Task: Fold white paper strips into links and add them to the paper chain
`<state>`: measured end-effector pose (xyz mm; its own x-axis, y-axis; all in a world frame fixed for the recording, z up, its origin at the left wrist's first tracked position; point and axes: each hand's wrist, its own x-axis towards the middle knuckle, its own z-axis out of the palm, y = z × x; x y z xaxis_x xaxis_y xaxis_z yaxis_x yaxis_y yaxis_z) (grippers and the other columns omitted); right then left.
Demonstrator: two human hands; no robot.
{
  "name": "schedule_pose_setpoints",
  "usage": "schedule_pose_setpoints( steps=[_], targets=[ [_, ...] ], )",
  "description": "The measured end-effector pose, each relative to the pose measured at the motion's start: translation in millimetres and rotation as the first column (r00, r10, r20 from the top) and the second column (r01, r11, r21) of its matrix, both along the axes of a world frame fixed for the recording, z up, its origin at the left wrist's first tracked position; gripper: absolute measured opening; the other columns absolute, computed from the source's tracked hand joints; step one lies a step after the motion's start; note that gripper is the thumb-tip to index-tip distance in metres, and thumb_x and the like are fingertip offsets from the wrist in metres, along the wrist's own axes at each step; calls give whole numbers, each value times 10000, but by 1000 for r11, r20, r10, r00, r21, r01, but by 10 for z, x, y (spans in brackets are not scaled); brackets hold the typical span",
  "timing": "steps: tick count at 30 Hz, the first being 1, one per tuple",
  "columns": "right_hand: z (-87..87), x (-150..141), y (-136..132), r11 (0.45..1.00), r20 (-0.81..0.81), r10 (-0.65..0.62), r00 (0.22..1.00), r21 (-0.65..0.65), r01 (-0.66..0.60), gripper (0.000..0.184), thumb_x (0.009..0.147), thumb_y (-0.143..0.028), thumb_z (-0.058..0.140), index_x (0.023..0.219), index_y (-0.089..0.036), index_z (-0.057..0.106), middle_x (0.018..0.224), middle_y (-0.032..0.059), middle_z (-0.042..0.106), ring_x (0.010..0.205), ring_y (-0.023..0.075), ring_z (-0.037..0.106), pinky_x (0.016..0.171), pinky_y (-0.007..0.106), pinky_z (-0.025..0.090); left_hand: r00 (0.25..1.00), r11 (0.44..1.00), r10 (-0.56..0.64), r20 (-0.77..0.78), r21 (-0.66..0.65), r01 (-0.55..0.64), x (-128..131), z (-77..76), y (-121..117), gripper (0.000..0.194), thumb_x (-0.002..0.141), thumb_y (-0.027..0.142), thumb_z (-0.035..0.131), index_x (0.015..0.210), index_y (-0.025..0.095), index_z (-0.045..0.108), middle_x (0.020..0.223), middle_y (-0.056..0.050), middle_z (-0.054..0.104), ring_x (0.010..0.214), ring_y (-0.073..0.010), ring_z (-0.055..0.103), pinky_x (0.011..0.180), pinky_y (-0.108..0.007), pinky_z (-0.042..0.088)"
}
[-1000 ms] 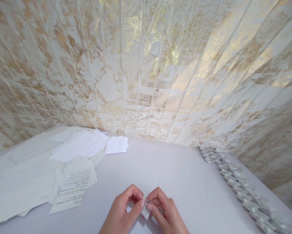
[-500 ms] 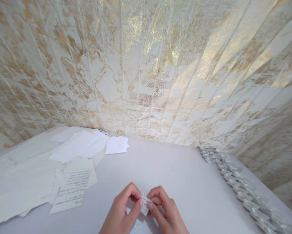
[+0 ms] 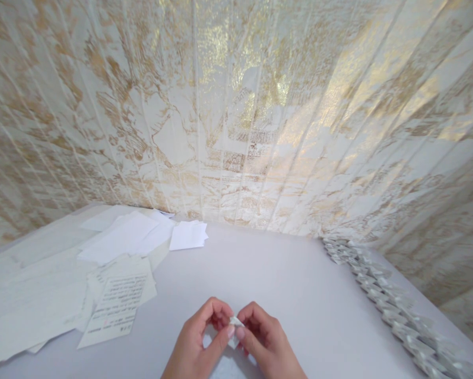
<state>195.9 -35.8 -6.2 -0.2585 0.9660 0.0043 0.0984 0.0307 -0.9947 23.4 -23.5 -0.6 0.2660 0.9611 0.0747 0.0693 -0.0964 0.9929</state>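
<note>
A small folded piece of paper (image 3: 234,342) is held between my two hands, low in the middle of the head view. My left hand (image 3: 205,334) pinches its left side with thumb and index finger. From the right, my right hand (image 3: 266,337) grips the other side the same way, its thumb pressed on the front face. Both thumbs come close together over the paper. Part of the folded piece is hidden behind the fingertips, so its full shape cannot be made out.
Loose paper sheets (image 3: 31,295) spread over the left of the white table (image 3: 260,273), a handwritten piece (image 3: 116,305) on top. A small stack of white paper squares (image 3: 188,235) lies near the wall. Folded paper units (image 3: 382,300) run in rows along the right edge. Patterned wall (image 3: 236,131) rises behind.
My thumbs have moved nearer each other over the folded paper, and it is turned slightly, showing a plainer white face. My hands stay in about the same place.
</note>
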Motion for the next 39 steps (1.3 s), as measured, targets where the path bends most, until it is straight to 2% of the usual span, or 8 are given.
schedule_pose_setpoints(
  steps=[3, 8, 14, 19, 22, 25, 32, 39],
  targets=[
    [-40, 4, 0, 997, 73, -81, 994, 19, 80, 479, 865, -646, 565, 735, -185, 555, 572, -36, 511, 543, 113, 458, 561, 231, 366, 999, 999, -42, -27, -21, 42, -4, 30, 0, 211, 871, 385, 615, 974, 207, 660, 799, -3, 632, 791, -196, 608, 759, -272, 460],
    [-61, 11, -13, 995, 91, -98, 991, -4, 98, 506, 864, -666, 549, 727, -179, 571, 518, -43, 517, 482, 103, 452, 511, 216, 365, 997, 997, -64, -33, -56, 62, 14, 75, -4, 252, 863, 429, 622, 806, 189, 669, 750, -4, 626, 748, -192, 586, 735, -269, 447],
    [-5, 2, -11, 991, 108, -83, 991, 114, 70, 372, 887, -549, 597, 815, -185, 582, 721, -1, 577, 639, 131, 520, 600, 233, 427, 992, 993, 1, 124, -116, 13, 60, 20, -31, 310, 817, 503, 679, 859, 196, 665, 772, 1, 622, 763, -191, 577, 749, -265, 453],
    [-17, 66, -29, 852, 164, -281, 946, 496, 167, 93, 919, -232, 539, 831, -228, 510, 961, 64, 637, 875, 193, 608, 779, 292, 475, 996, 991, -63, 57, -114, 69, 66, 39, -57, 364, 883, 566, 579, 879, 204, 606, 820, -8, 594, 803, -191, 555, 763, -268, 433],
    [-30, 90, -37, 750, 327, -307, 894, 661, 15, 150, 833, -105, 566, 882, -241, 528, 1128, 93, 654, 981, 240, 616, 851, 350, 465, 984, 974, -178, 30, -140, 181, 79, 99, -101, 413, 932, 578, 491, 827, 195, 604, 774, 6, 558, 778, -179, 527, 737, -260, 419],
    [-27, 57, -33, 693, 419, -276, 865, 711, -123, 262, 759, -82, 606, 962, -240, 555, 1091, 91, 665, 911, 253, 617, 794, 360, 481, 980, 968, -172, 101, -166, 187, 86, 121, -106, 392, 913, 570, 538, 820, 193, 595, 778, 14, 574, 785, -176, 551, 742, -255, 432],
    [74, 102, 22, 823, 300, -81, 950, 558, -106, 437, 772, -25, 559, 1140, -260, 558, 1155, 73, 594, 1093, 219, 579, 938, 321, 481, 972, 945, -121, 204, -277, 176, 38, 35, 102, 398, 844, 563, 616, 784, 170, 609, 717, -29, 691, 698, -192, 652, 632, -256, 465],
    [109, 188, 45, 828, 298, -11, 955, 538, -158, 370, 856, -21, 458, 1081, -286, 585, 1123, 42, 576, 1042, 190, 577, 888, 307, 483, 967, 879, -220, 131, -403, 255, 33, 30, 169, 363, 807, 552, 485, 759, 194, 520, 505, -26, 655, 450, -146, 536, 524, -255, 396]
  ],
)
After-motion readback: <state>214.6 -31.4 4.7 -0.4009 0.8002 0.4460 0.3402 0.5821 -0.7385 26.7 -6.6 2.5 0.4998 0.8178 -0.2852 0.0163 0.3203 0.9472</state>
